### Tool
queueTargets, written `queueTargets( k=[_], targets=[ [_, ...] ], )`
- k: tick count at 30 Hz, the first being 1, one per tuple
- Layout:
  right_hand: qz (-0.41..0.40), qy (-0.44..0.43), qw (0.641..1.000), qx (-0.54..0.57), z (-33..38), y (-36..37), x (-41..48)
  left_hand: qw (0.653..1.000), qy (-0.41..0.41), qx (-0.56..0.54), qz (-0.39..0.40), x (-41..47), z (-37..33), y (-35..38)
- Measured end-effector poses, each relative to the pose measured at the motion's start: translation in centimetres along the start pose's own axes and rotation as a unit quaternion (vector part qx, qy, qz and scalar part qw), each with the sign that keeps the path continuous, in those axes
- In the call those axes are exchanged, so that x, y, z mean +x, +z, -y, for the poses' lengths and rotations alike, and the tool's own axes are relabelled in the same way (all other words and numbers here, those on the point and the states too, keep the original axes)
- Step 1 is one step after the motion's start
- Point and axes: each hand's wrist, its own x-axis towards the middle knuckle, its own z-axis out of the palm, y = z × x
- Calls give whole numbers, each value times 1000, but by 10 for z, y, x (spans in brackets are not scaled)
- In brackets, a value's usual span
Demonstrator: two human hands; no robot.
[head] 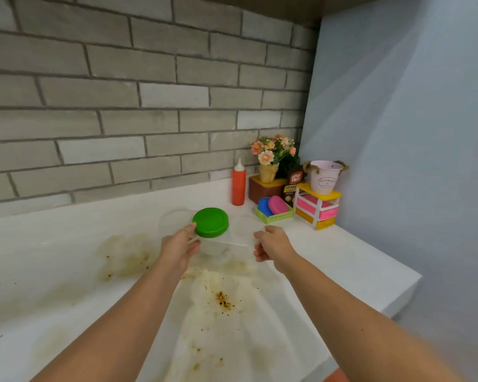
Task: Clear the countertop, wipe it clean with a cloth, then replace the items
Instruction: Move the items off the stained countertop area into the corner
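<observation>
Left hand [178, 248] is gripping the clear plastic tub with round green lid [210, 223]. Right hand [271, 246] is hanging loosely curled, holding nothing, just beside it. Stained white countertop [66, 257] is lying wide open to the left.

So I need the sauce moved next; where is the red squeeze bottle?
The red squeeze bottle stands at the countertop's back right, against the brick wall, just left of the brown box.

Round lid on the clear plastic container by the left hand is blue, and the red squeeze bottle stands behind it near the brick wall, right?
Not quite. The head view shows the round lid is green; the red squeeze bottle does stand behind it.
</observation>
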Motion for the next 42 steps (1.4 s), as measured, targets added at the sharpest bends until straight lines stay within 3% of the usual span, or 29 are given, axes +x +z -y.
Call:
queueTargets(
  k=[10,16,24,29,42],
  targets=[
    [-131,32,991,-17,-2,-114,40,990,-51,7,129,39,23,106],
    [-162,53,983,-63,-17,-192,57,981,-87,30,170,36,59,174],
    [-112,98,978,-147,-29,-305,65,971,-147,1,190,18,115,270],
    [-74,147,957,-240,-31,-353,66,969,-149,22,198,6,145,310],
    [42,176,918,-354,-32,-383,76,976,-113,51,181,0,175,358]
  ],
)
